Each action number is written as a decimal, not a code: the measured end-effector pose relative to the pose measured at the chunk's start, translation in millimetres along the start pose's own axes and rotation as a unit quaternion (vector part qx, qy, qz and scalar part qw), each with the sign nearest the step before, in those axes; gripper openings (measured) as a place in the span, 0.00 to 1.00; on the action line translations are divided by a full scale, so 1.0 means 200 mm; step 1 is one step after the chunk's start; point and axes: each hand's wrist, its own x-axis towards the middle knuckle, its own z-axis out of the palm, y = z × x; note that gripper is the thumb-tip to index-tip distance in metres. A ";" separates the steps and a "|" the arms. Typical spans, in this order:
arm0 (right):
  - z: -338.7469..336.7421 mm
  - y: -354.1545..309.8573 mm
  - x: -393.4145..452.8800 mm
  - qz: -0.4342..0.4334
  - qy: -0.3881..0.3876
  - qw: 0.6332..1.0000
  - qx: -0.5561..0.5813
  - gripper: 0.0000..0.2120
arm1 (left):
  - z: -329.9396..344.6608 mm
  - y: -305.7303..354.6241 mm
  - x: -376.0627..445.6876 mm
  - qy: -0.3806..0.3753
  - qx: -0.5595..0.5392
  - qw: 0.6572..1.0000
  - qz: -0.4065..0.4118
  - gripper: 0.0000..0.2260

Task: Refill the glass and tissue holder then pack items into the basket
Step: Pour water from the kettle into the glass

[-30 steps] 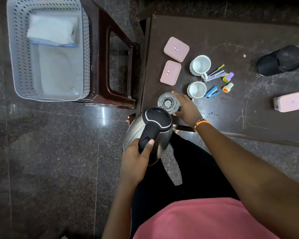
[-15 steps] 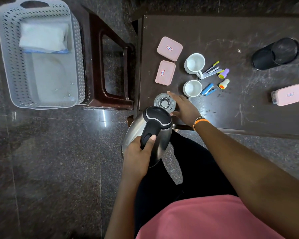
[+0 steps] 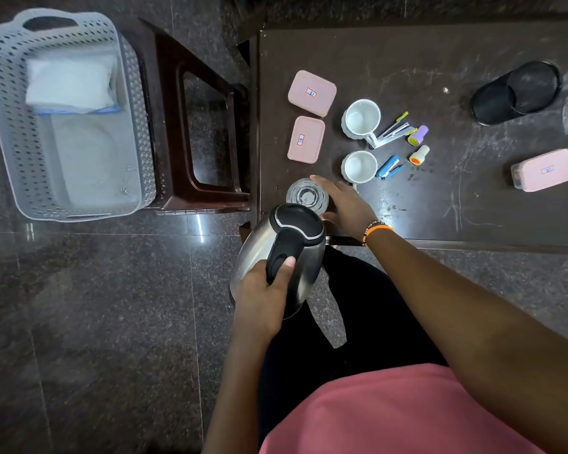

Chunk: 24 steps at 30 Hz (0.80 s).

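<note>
No brand name could be read anywhere; the only markings were small white stickers with red and blue print on the lids of the three pink containers, too small to make out. The glass (image 3: 307, 196) was clear and round, seen from above, standing upright at the near left corner of the dark table (image 3: 440, 54). The right hand (image 3: 343, 206) was cupped against its right side, fingers curled around the wall, an orange band and a beaded band on the wrist. The left hand (image 3: 263, 301) was closed around the black handle of a steel kettle (image 3: 281, 257), thumb on top, the kettle held tilted toward the glass just off the table's near edge; whether water was running could not be told. Two pink containers (image 3: 311, 92) (image 3: 305, 139) lay along the left edge beyond the glass, and a third (image 3: 543, 169) sat toward the right edge. Two white mugs (image 3: 361, 118) (image 3: 358, 167) stood beside them, with a blue stapler (image 3: 388, 167), a bundle of pens (image 3: 394, 130) and two small stampers (image 3: 418, 135) (image 3: 419, 155) just to their right. A black mesh holder (image 3: 515, 93) lay on its side near the far right corner. Left of the table, a grey perforated basket (image 3: 10, 132) rested on a brown stool (image 3: 207, 194), a white pack of tissues (image 3: 69, 81) lying at its far end.
</note>
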 end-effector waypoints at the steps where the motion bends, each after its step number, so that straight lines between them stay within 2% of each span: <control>1: 0.00 0.00 0.00 0.001 0.000 1.000 -0.001 0.39 | 0.00 0.00 0.00 0.000 0.002 1.000 0.000 0.16; 7: -0.01 -0.01 -0.01 0.007 0.000 1.000 -0.001 0.39 | 0.00 0.00 0.01 -0.001 0.026 1.000 0.001 0.14; 24: -0.03 -0.05 -0.01 0.033 -0.016 0.999 0.014 0.38 | 0.00 -0.01 0.04 0.012 0.057 0.998 -0.020 0.19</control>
